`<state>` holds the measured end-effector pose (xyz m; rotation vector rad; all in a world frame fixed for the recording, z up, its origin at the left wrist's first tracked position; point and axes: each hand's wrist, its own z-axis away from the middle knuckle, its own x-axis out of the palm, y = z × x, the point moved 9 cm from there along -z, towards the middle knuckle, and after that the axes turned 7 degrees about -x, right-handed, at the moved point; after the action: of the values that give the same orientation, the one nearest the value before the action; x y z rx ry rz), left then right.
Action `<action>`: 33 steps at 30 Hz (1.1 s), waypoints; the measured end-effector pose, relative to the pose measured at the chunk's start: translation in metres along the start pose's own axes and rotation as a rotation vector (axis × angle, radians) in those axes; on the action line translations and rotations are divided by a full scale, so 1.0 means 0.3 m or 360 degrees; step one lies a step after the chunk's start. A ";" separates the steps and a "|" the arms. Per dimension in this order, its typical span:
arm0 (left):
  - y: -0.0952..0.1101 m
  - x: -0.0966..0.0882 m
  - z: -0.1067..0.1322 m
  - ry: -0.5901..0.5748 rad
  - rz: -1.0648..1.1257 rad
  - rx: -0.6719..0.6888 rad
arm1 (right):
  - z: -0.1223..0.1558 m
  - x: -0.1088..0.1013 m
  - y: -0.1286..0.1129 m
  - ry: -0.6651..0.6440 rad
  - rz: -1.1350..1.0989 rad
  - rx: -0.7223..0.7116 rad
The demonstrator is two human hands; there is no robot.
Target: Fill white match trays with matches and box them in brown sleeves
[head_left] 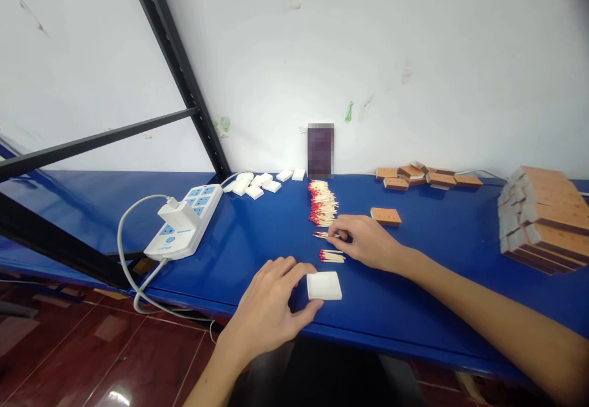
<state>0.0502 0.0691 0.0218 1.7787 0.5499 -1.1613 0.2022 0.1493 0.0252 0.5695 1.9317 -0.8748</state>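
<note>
Along a scuffed white wall (276,57) ran a glossy blue desk (257,235), with a black frame (172,45) at left and red floor (115,358) below. Orange boxes (564,198) stood stacked at right, pale ends showing; white trays (254,192) lay loosely near the wall, beside a power strip (202,210). Near the front edge, the left hand (276,299) held a tray (326,286) between curved thumb and forefinger (I couldn't tell its contents). Behind it, the right hand (368,241) had its fingertips pinched on a few matches (319,235), between a small bunch (332,256) and the larger heap (324,203).
</note>
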 end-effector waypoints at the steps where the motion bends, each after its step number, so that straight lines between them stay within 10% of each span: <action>1: 0.001 0.000 0.001 0.0002 0.0001 0.0003 | -0.001 0.001 0.000 -0.0007 -0.0010 0.0001; 33: -0.003 0.003 -0.002 -0.0002 -0.0022 -0.0014 | -0.032 0.025 -0.020 -0.0168 -0.0105 0.0220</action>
<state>0.0504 0.0700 0.0207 1.7688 0.5662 -1.1678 0.1893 0.1531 0.0239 0.5321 1.8126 -1.0659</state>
